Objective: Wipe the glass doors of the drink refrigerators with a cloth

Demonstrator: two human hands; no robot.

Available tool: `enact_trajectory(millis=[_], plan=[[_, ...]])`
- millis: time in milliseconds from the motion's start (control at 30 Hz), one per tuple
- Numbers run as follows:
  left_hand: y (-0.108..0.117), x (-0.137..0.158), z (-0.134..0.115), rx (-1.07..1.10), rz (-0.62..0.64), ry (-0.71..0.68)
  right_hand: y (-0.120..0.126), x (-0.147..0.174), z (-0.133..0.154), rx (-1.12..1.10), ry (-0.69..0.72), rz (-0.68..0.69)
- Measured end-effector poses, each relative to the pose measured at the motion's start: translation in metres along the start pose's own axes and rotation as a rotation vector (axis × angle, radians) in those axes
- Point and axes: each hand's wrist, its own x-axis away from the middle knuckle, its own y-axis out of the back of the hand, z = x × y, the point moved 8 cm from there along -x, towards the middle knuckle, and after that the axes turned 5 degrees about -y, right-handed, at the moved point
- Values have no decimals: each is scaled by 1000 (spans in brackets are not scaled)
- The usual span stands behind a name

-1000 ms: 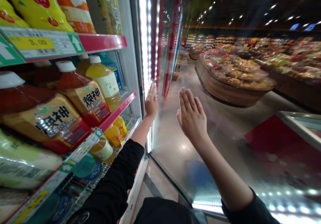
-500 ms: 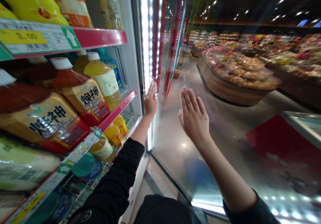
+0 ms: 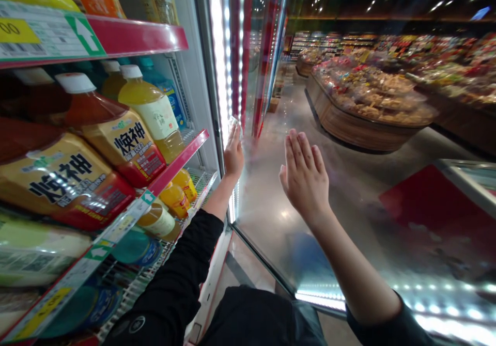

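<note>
My left hand [image 3: 234, 156] reaches to the lit inner edge of a glass cooler door [image 3: 267, 201]. Under its fingertips is a crumpled white tissue [image 3: 234, 123], pressed against the strip of bright lights [image 3: 226, 77]. Cloth or paper, I cannot tell exactly which. My right hand [image 3: 306, 178] lies flat against the glass, fingers stretched out and close together, thumb a little apart, holding nothing. The door stands swung out from the cooler.
Shelves with pink-red edges [image 3: 178, 162] hold large tea bottles [image 3: 62, 175], a yellow drink bottle [image 3: 155, 108] and several others on the left. Through the glass appear a wood-sided display bin [image 3: 360, 124], a red chest [image 3: 422, 211] and the shiny floor [image 3: 267, 181].
The view has shifted slightly, so the shelves sit higher and further left. Both hands keep nearly the same pose; the right one appears slightly further right, still flat on the glass.
</note>
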Motion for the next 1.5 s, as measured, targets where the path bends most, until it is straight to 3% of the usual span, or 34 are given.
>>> enact_trajectory(millis=[133, 300, 400, 533, 667, 800, 933, 1033, 1167, 1333, 1500], plan=[[-9, 26, -19, -2, 39, -46, -1, 10, -3, -7, -20, 21], [-18, 10, -48, 92, 97, -194, 3, 14, -1, 17, -19, -1], [-15, 4, -40, 101, 71, -155, 10, 18, -4, 30, -32, -15], [-18, 30, -33, 93, 50, -65, 14, 27, -9, 47, -52, -8], [-28, 52, -56, 113, 122, -86, 10, 33, -10, 52, -55, 17], [-31, 36, -84, 51, 164, -174, 8, 37, -12, 36, -77, 43], [-28, 26, -88, -18, 120, -145, 13, 44, -19, 35, -116, 27], [-33, 45, -91, 20, 121, -91, 17, 54, -25, 52, -144, 17], [-48, 69, -108, 111, 222, -76, 17, 66, -29, 65, -158, 29], [-50, 49, -126, 142, 198, -185, 26, 72, -33, 97, -161, -19], [-55, 55, -117, 123, 174, -93, 37, 81, -46, 120, -201, -37]])
